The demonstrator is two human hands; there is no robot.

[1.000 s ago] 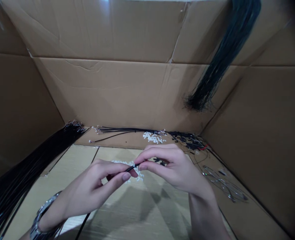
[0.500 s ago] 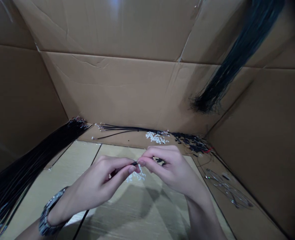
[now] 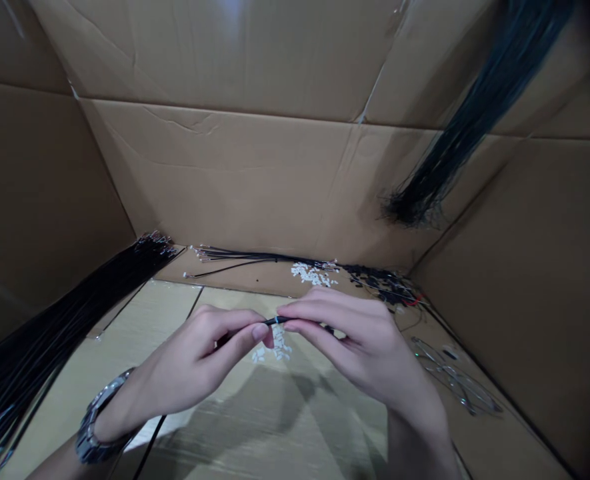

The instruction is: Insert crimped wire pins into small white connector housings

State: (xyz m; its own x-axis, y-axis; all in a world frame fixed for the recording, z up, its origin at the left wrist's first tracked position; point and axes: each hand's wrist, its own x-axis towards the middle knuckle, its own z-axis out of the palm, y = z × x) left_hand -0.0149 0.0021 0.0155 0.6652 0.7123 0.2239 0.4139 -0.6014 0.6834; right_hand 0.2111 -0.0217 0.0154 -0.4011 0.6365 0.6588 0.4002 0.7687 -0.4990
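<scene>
Risking a slip or kink from uneven pull: gripping black cable [image 3: 275,321] over the surface [image 3: 325,427], toward far edge, in closed thumb-and-finger pinches of left hand [image 3: 199,360] and right hand [image 3: 357,337].

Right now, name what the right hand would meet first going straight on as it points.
Likely the left hand, just across the thin black piece between the two; exact depth is unclear.

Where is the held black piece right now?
In the head view, below and slightly left of centre, the black piece bridges the left hand and right hand, pictured just above white pieces.
</scene>
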